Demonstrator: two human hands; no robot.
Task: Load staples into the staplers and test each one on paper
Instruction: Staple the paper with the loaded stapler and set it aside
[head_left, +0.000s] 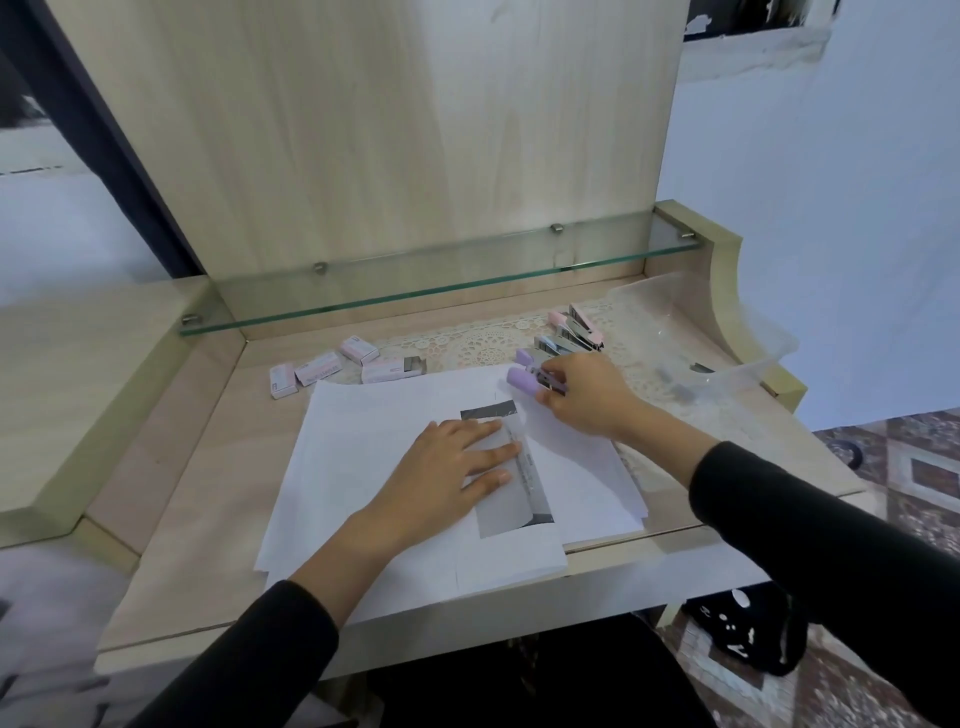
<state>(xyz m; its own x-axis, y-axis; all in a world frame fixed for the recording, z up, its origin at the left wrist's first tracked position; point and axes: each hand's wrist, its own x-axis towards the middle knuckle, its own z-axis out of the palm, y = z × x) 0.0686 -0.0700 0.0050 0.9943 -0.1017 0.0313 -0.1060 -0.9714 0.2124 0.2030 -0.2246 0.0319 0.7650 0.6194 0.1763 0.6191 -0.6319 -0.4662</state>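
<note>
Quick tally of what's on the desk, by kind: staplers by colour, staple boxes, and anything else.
Purple staplers: 2, one in the right hand, one just behind it
Pink staplers: 2
Staple boxes: 4
Paper stack: 1, pressed flat by the left hand
Clear plastic bag: 1
Total: 10

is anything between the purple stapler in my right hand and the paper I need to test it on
Nothing visible. The right hand holds the purple stapler right at the far corner of the paper stack, which the left hand presses flat.
</note>
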